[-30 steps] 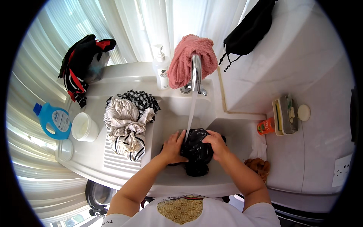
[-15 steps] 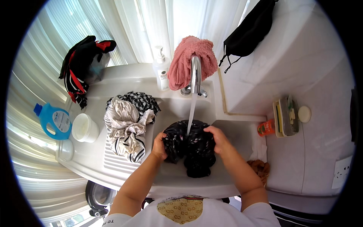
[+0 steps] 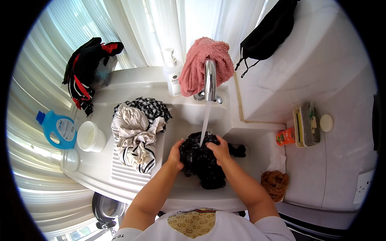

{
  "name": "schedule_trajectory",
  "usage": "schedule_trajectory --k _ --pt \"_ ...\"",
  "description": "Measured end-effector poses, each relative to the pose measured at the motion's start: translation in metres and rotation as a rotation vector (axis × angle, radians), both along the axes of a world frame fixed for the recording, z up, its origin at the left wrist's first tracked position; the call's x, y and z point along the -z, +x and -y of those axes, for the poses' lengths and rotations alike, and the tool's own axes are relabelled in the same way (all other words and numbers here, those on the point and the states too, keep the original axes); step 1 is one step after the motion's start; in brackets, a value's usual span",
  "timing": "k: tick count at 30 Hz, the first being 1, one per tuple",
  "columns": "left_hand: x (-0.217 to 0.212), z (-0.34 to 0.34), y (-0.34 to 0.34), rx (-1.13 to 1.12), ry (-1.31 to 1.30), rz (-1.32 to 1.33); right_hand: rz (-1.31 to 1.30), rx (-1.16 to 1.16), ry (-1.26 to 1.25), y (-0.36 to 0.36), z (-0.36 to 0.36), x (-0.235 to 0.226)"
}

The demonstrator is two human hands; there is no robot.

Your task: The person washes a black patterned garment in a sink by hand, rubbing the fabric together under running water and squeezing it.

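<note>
A wet black garment with small light specks (image 3: 203,166) is bunched in the sink basin (image 3: 251,176). Water from the chrome faucet (image 3: 210,80) runs onto it between my hands. My left hand (image 3: 175,154) grips its left side, the fingers partly hidden by the cloth. On the upper right of the bundle, my right hand (image 3: 219,150) is closed on the fabric, thumb on top. One end of the cloth sticks out to the right past my right hand, and another part hangs toward me.
Left on the ribbed washboard lie a cream garment (image 3: 130,120) and a black-and-white patterned cloth (image 3: 155,110). Around stand a white tub (image 3: 91,136), blue detergent bottle (image 3: 59,130) and pump bottle (image 3: 173,74). A pink towel (image 3: 193,76) hangs behind the faucet; brown cloth (image 3: 275,184) lies right.
My hands have come closer together, the right one moving left and slightly down. The black garment is bunched more tightly, and an end of it now pokes out on the right.
</note>
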State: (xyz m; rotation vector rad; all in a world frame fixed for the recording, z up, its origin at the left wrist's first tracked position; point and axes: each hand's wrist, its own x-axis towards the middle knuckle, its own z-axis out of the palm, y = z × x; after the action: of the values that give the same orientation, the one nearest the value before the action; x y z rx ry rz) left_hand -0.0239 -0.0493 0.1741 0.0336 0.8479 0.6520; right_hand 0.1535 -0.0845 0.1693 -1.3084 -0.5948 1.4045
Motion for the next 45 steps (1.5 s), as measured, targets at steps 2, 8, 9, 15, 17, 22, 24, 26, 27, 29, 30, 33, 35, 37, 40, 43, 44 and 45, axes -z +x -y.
schedule_trajectory --k 2,8,9,15,17,22,24,26,27,29,30,33,35,37,40,43,44,45 --pt "-0.015 0.008 0.006 0.033 0.079 0.131 0.579 -0.155 0.273 0.0 0.008 0.018" --pt "-0.017 0.022 0.035 0.037 0.295 0.166 1.19 0.034 0.561 -0.045 0.02 -0.018" --pt "-0.01 0.022 0.038 0.008 0.323 0.1 1.17 0.057 0.531 -0.046 0.02 -0.011" --pt "-0.011 0.028 0.041 0.002 0.225 -0.477 0.881 0.18 0.452 -0.052 0.016 0.001" --pt "-0.015 0.029 0.041 0.009 0.245 -0.604 0.879 0.19 0.444 -0.052 0.015 0.003" --pt "0.031 0.026 0.039 -0.022 0.397 -0.743 0.811 0.054 0.377 -0.048 0.011 0.002" --pt "0.026 0.023 0.034 0.074 0.355 -0.806 0.838 -0.165 0.261 -0.04 0.004 -0.008" --pt "0.022 0.021 0.024 0.015 0.257 -0.58 0.576 -0.322 0.221 -0.029 -0.002 -0.017" --pt "0.021 0.018 0.014 -0.088 0.182 -0.322 0.304 -0.362 0.238 -0.021 -0.005 -0.021" --pt "0.007 0.013 -0.004 -0.231 0.079 0.176 0.195 -0.443 0.367 0.005 -0.007 -0.003" --pt "0.004 0.009 -0.009 -0.251 0.087 0.196 0.383 -0.52 0.427 0.007 -0.004 0.0" --pt "0.004 0.001 -0.019 -0.299 0.08 0.294 1.083 -0.742 0.288 -0.003 0.021 0.009" --pt "0.002 0.006 -0.017 -0.265 0.04 0.356 0.753 -0.686 0.264 -0.015 0.026 0.018" --pt "-0.001 0.012 -0.02 -0.211 0.016 0.361 0.524 -0.615 0.252 -0.016 0.026 0.018" --pt "0.007 0.019 -0.031 -0.056 -0.005 0.24 0.313 -0.827 0.223 0.009 0.02 0.014" --pt "0.012 0.017 -0.041 0.295 0.133 -0.387 0.268 -0.704 -0.089 0.041 0.019 -0.014" --pt "0.019 0.022 -0.04 0.437 0.435 -0.709 0.186 -0.636 -0.144 0.05 0.018 -0.014" --pt "0.029 0.033 -0.042 0.565 0.739 -1.034 0.122 -0.644 -0.133 0.054 0.016 -0.022"
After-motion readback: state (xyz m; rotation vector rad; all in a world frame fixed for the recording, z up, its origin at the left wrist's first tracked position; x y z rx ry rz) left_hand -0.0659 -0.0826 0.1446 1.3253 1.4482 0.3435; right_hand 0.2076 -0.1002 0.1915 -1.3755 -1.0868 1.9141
